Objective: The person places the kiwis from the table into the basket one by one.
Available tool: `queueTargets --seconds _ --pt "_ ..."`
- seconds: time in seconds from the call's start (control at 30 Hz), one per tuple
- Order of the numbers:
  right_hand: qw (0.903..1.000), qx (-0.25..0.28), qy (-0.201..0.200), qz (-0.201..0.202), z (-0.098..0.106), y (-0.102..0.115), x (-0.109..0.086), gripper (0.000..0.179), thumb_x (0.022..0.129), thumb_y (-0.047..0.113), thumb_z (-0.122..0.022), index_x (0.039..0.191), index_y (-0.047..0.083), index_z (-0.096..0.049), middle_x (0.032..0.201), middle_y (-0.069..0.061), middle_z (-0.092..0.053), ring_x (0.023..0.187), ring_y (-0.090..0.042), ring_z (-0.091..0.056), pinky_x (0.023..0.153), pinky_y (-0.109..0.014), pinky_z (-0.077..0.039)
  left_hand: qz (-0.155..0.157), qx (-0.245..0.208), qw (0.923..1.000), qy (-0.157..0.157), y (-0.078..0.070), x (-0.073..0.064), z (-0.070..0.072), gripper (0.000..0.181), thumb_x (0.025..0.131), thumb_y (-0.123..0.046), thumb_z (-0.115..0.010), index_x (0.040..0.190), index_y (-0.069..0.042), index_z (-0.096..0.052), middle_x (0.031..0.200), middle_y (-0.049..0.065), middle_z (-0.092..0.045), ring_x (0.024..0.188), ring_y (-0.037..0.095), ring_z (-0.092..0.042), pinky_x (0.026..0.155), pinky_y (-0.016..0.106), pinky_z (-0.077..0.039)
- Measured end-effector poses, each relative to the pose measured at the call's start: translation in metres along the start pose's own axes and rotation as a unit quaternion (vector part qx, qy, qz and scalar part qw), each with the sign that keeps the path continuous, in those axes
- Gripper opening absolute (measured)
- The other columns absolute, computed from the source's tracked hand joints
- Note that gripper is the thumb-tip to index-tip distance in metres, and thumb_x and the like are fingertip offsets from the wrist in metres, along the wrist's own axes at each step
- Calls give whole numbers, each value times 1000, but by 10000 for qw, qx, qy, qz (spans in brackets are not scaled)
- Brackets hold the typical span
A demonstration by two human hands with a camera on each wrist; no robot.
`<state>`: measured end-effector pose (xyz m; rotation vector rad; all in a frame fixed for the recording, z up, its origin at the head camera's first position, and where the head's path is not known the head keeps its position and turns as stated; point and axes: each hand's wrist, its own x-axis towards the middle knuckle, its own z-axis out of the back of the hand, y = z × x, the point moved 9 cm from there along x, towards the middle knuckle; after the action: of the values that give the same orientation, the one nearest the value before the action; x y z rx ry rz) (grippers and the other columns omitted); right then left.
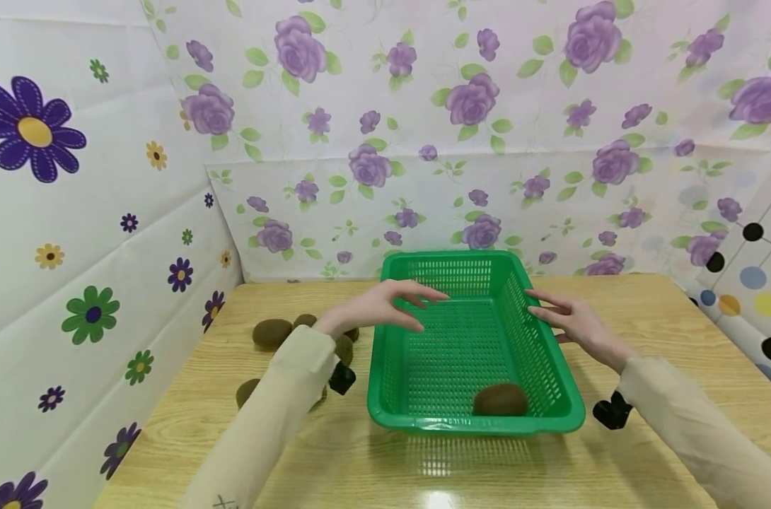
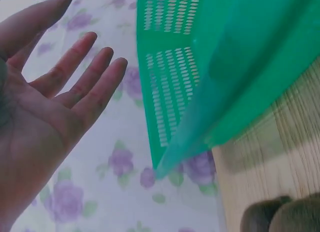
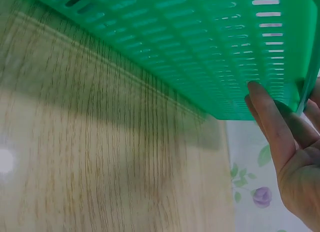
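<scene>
A green plastic basket (image 1: pixel 385 417) with slotted walls is at the middle of the wooden table. One brown kiwi (image 1: pixel 501 400) lies inside it, in the near right corner. My left hand (image 1: pixel 385 304) hovers over the basket's left side, its fingers spread and holding nothing; in the left wrist view the palm (image 2: pixel 40 117) shows apart from the basket wall. At the right rim, my right hand (image 1: pixel 576 322) holds the basket's edge. The right wrist view has fingers (image 3: pixel 272 122) against the outer wall, with other digits over the rim's far side.
Several kiwis (image 1: pixel 272 334) lie on the table (image 1: pixel 188 424) left of the basket, partly hidden behind the left forearm. Flower-patterned sheeting (image 1: pixel 411 205) rises along the back edge, and more sheeting (image 1: pixel 93 283) borders the left side.
</scene>
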<state>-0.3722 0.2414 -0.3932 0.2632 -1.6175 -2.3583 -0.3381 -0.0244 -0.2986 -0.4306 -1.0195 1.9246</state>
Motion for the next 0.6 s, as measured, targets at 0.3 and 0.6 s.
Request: queueTargets --seconds 0.3,0.6 --pt "9996 236 -99 135 -1 -4 -1 57 93 31 -51 143 13 -30 140 -22 -28 117 -38 -38 76 -46 -47 435 -89 9972 -600 21 -50 31 52 85 -13 -65 133 -17 -47 130 3 -45 115 22 -41 86 36 -41" --pt "9987 340 -290 238 -4 -4 -2 55 94 33 -50 143 16 -31 141 -19 -25 113 -32 -45 74 -43 -48 680 -437 9876 -1347 50 -100 49 53 84 -8 -65 133 -9 -46 131 7 -45 114 23 -43 88 42 -40"
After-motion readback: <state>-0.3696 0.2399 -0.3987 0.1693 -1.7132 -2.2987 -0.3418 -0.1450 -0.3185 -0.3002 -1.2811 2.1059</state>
